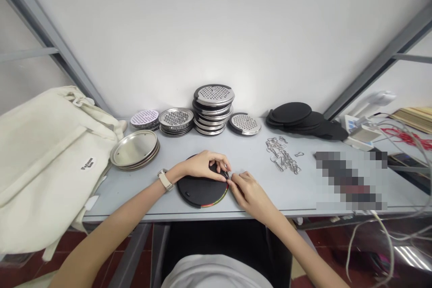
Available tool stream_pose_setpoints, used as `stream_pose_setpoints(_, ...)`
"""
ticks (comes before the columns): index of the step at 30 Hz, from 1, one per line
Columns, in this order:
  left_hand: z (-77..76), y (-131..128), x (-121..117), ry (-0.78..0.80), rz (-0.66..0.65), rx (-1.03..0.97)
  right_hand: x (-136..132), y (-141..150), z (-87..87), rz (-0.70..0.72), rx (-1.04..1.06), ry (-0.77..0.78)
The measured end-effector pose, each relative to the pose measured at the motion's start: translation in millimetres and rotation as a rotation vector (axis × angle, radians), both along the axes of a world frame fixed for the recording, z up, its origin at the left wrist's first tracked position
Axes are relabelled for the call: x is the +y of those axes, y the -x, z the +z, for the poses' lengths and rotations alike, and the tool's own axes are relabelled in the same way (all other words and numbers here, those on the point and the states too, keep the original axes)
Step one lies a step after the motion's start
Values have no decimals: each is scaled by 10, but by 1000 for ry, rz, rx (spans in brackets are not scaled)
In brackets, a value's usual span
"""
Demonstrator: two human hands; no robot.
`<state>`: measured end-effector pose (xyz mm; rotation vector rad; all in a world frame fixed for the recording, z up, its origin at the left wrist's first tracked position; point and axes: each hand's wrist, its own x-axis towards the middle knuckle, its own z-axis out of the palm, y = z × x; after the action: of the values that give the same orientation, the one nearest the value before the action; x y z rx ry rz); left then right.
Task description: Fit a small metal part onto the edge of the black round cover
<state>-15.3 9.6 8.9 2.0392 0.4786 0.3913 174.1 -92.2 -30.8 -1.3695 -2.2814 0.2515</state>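
A round black disc (202, 193) lies flat on the table in front of me, with a red, yellow and green strip along its near right rim. My left hand (205, 165) reaches over the disc, thumb and fingers closed round a small metal clip (227, 173) at its right edge. Against the same edge, my right hand (248, 191) has thumb and index finger pinched together, close to the left fingertips. Whatever sits between the right fingertips is too small to make out. A loose pile of metal clips (281, 157) lies to the right.
Along the wall stand grater discs (176, 119), a taller grater stack (214, 108), a single grater (245, 124) and black discs (292, 114). Metal plates (134, 148) and a cream bag (50, 157) are at left. Cables (418, 153) and a pixelated patch lie at right.
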Motion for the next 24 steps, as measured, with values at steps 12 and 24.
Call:
stream_pose_setpoints(12,25,-14,-7,-23,-11,17,15,17,-4,-34,4,8)
stream_pose_setpoints(24,-11,-7,6,22,-11,0,-3,33,-10,-42,-53,-15)
